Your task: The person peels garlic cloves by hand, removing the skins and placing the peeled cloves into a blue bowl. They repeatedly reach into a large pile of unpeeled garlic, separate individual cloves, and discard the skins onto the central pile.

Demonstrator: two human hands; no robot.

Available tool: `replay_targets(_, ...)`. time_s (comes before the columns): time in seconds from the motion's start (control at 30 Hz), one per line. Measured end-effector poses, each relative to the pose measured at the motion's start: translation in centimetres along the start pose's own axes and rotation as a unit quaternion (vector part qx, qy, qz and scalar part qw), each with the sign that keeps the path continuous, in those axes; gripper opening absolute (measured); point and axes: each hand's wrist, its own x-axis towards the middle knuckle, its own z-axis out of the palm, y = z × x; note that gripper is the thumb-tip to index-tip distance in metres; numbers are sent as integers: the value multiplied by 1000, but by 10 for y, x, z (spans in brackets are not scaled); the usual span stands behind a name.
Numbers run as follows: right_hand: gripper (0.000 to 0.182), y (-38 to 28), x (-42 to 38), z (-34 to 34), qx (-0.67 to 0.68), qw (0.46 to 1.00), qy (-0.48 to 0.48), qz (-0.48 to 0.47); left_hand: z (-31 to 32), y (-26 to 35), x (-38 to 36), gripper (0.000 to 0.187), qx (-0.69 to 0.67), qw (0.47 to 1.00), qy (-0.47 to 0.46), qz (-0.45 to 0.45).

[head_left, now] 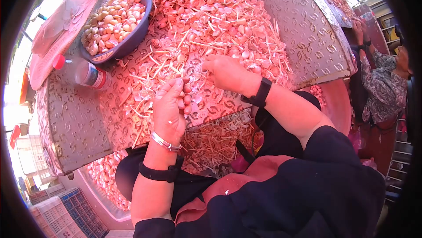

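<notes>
My left hand (170, 106) is closed with its palm turned up, garlic cloves (184, 101) held in its curled fingers and the thumb against the index finger. To the right, my right hand (228, 74) reaches over the front of the heap of garlic cloves and skins (211, 22), its fingers bent down. Its fingertips are partly hidden, and I cannot make out what they hold. The two hands are apart. Loose stems and papery skins (145, 84) lie around them on the patterned metal table (79, 123).
A blue bowl (143, 33) of cloves stands at the back left, beside a plastic bottle (92, 76) and a straw hat (63, 31). Below the table sits a tub (118, 211) with garlic. Crates (70, 211) stand lower left. Another person (382, 84) works at the right.
</notes>
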Motion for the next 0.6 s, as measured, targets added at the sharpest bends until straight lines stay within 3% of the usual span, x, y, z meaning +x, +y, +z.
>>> replay_targets(0.1,22,0,0,1,53,997,47,33,-2,-9,5,14,38,999,1,7)
replay_targets(0.27,20,-7,8,-7,70,992,92,-56,0,-20,10,14,115,993,9,10)
replay_targets(0.33,19,-19,9,-21,71,992,66,-77,3,-22,11,14,154,988,13,20)
replay_targets(0.43,15,-37,3,-31,62,992,36,-107,1,-30,17,16,235,970,-7,68)
replay_targets(0.5,14,-39,3,-27,62,989,36,-126,-17,-45,31,16,345,916,-48,201)
replay_targets(0.53,14,-40,4,-25,61,990,37,-125,-14,-41,28,16,345,915,-49,202)
replay_targets(0.6,13,-41,2,-25,96,987,42,-123,-2,-27,17,18,238,971,-2,-15)
